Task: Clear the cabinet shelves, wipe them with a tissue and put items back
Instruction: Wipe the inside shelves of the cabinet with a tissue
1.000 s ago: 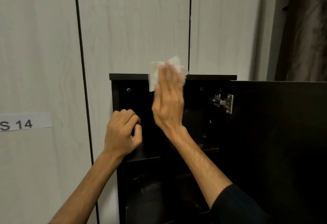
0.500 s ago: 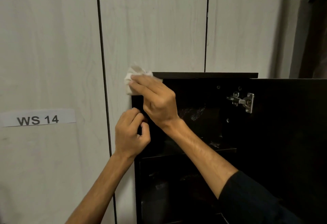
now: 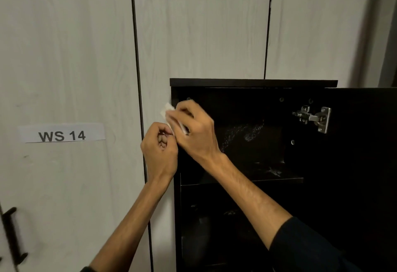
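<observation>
A black cabinet [image 3: 253, 83] stands open against a pale wood-grain wall. Its upper shelf [image 3: 242, 180] and the dark space under it show no items that I can make out. My right hand [image 3: 193, 128] holds a white tissue [image 3: 168, 110] against the cabinet's left front edge, a little below the top board. My left hand [image 3: 160, 149] is curled into a loose fist just under it, at the same edge, and its fingertips touch the tissue's lower end. Most of the tissue is hidden under my right fingers.
The cabinet door [image 3: 363, 164] hangs open to the right on a metal hinge [image 3: 313, 118]. Dusty smears [image 3: 245, 134] mark the cabinet's back panel. A paper label reading WS 14 [image 3: 62, 135] is stuck on the wall panel at left, and a black handle [image 3: 12, 235] sits lower left.
My right hand has carried the tissue from the middle of the top board to its left corner, then down the left front edge. My left hand has risen to meet it.
</observation>
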